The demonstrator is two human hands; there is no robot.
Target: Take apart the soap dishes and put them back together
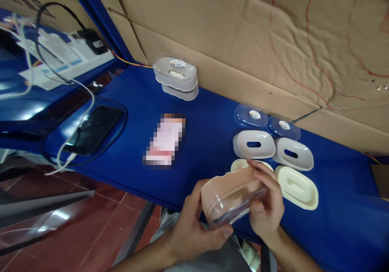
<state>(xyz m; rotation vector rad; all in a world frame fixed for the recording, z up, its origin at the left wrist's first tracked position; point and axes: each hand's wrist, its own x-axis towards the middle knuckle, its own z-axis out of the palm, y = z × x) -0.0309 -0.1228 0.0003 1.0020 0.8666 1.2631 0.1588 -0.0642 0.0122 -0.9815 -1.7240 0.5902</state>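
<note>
A sheet of brown cardboard (212, 33) stands along the back, marked with red curving lines. Before it runs the blue tabletop (209, 126), with red floor tiles (106, 211) showing below its near edge. At the far left lies a white power strip (94, 63) crowded with plugs and cables.

The left hand (196, 219) is partly closed round the left end of a peach-coloured shell (231, 189), its thumb along the near side. The right hand (269, 207) is curled about the other end, fingers over the top, thumb on the near side. Held above the tabletop's near edge, the shell is tipped over, with a clear part (219, 211) on its lower side.

Near the cardboard sits an oval stack (174, 77) of pale pieces under a clear cover. A dark phone (99, 128) lies to the left, a cable across it; to its right is a flat blurred-out item (165, 140).

Beyond and beside the right hand are two columns of smaller pieces: two pale yellow trays (313, 199) nearest, the left one partly hidden; two white slotted shells (238, 144) next; then two clear covers (246, 120). Each cover bears a small round sticker (254, 115).
</note>
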